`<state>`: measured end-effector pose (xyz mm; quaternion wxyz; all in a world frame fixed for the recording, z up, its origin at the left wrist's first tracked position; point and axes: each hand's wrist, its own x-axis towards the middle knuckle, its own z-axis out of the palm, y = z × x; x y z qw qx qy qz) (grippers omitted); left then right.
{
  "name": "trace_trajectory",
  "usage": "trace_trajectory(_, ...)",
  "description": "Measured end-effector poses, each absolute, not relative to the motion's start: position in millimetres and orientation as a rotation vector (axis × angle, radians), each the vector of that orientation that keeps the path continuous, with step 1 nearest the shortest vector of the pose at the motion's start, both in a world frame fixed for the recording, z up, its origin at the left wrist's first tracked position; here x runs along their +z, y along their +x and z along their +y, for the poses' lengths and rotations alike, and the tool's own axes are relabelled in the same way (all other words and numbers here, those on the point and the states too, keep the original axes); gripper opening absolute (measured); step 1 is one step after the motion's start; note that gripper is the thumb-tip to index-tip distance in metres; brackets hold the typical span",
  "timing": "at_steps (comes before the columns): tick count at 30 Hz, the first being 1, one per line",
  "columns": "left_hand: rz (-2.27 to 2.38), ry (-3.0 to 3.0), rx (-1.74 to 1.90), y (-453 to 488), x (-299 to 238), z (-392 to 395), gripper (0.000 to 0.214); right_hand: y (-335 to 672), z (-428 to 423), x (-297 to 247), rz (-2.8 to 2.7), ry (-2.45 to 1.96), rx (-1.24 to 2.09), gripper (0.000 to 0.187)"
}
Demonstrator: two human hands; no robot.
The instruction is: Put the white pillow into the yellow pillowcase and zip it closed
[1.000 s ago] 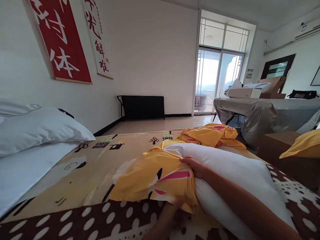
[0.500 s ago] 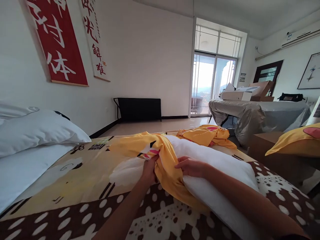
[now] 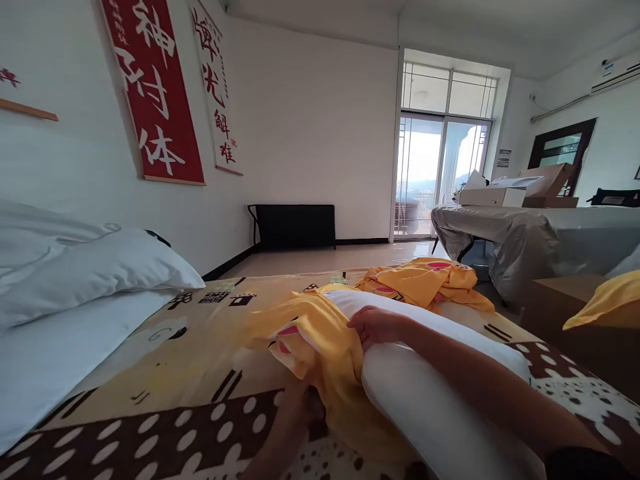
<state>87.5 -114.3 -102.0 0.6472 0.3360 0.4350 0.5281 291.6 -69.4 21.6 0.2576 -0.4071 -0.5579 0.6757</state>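
A white pillow [image 3: 440, 393] lies across the patterned bed cover [image 3: 165, 393], half inside a yellow pillowcase [image 3: 320, 340] with pink and black print. My right hand [image 3: 373, 325] rests on top of the pillow with its fingers pinching the pillowcase's edge. My left hand [image 3: 303, 410] is low at the near side, blurred, closed on the lower hem of the same pillowcase.
Two white pillows [image 3: 95, 267] are stacked at the left by the wall. Another yellow cloth [image 3: 430, 283] lies crumpled further along the bed. A yellow pillow [image 3: 607, 300] sits on a box at the right. A covered table [image 3: 530, 230] with cartons stands near the glass door.
My left hand dropped from the pillowcase's upper fold to its near lower hem. The yellow case has bunched closer round the pillow's end. The right hand stays on the pillow.
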Motion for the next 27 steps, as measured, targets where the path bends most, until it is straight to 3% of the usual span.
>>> trace_trajectory(4, 1.038, 1.132, 1.175, 90.4, -105.8, -117.5, 0.046, 286.2, -54.0, 18.9, -1.615, -1.118, 1.828, 0.009)
trace_trajectory(9, 0.918, 1.134, 1.221, 98.1, -77.3, -125.2, 0.043, 286.2, -34.8, -4.7, -1.136, -1.047, 1.621, 0.014)
trace_trajectory(12, 0.901, 1.149, 1.166, 107.5, -75.1, -130.3, 0.042, 291.7, -32.2, -16.2, -1.045, -0.999, 1.577, 0.003)
trace_trajectory(20, 0.920, 1.423, 1.000, 104.6, -98.8, -124.5, 0.043, 293.6, -49.8, -19.1, -1.431, -0.833, 1.843, 0.035)
trace_trajectory(27, 0.970, 1.603, 0.789, 115.1, -96.2, -139.1, 0.052, 285.7, -54.5, -21.3, -1.135, -0.782, 1.692, 0.019)
